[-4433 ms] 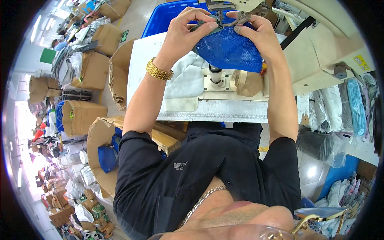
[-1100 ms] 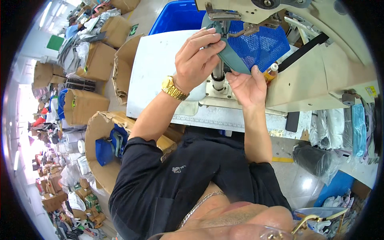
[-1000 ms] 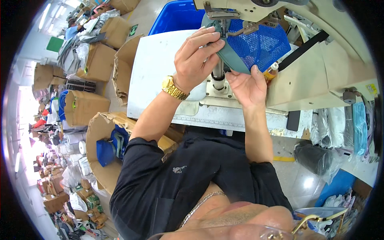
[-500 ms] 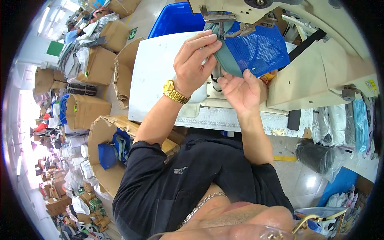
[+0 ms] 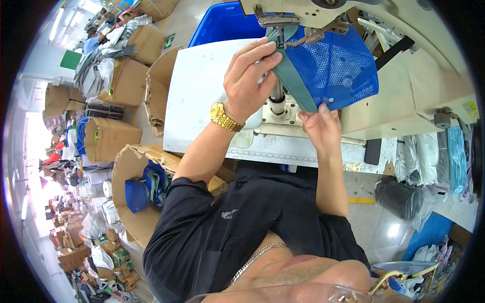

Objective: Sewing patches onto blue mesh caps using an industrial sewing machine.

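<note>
Under the needle and presser foot [image 5: 281,38] of a cream sewing machine [image 5: 394,96] lies a blue mesh fabric piece [image 5: 336,65] edged with a grey-green band [image 5: 295,81]. My left hand [image 5: 250,76], wearing a gold watch, holds the band's left edge close beside the needle, fingers together and thumb underneath. Lower down, my right hand [image 5: 323,129] pinches the band's bottom end where it meets the mesh. The mesh spreads out to the right, towards the machine body. What lies under my left fingers is hidden.
A blue plastic bin [image 5: 222,22] stands behind the white worktable [image 5: 194,96]. Left of me, an open carton [image 5: 129,177] holds blue and grey-green pieces [image 5: 139,194]. More cartons [image 5: 111,139] line the left side. Plastic-wrapped bundles [image 5: 411,199] sit to the right.
My right hand has moved down and right with the band's lower end. The mesh has spread further right. My left hand has hardly shifted, staying beside the needle.
</note>
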`<state>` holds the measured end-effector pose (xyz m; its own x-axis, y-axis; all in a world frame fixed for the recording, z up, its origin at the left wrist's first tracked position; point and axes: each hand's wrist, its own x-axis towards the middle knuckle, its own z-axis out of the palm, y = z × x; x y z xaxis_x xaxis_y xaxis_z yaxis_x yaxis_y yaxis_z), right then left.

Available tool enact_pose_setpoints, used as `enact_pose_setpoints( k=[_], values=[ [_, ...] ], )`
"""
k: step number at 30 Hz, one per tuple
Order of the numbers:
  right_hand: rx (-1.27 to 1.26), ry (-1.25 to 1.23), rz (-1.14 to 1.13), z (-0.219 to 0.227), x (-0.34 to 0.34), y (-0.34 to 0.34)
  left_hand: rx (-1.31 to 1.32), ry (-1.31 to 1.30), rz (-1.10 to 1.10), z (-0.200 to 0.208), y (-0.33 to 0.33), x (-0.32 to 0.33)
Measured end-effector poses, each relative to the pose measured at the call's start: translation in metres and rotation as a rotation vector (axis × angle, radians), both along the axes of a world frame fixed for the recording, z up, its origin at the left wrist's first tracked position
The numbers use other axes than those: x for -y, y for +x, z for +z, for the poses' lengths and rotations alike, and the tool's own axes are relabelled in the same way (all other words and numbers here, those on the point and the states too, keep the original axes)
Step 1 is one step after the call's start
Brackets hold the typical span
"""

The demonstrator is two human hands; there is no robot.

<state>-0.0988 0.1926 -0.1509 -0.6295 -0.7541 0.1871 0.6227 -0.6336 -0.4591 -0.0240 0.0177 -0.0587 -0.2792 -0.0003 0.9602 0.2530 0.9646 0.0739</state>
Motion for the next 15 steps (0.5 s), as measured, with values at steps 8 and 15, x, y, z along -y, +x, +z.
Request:
enact_pose_setpoints(
  k=[8,15],
  values=[
    [0.097,0.018,0.096,0.006,-0.007,0.031,0.011,0.013,-0.004,0.004,-0.001,0.001],
    [0.159,-0.046,0.129,0.005,0.000,0.061,0.012,0.012,-0.033,0.002,0.001,0.003]
  ],
)
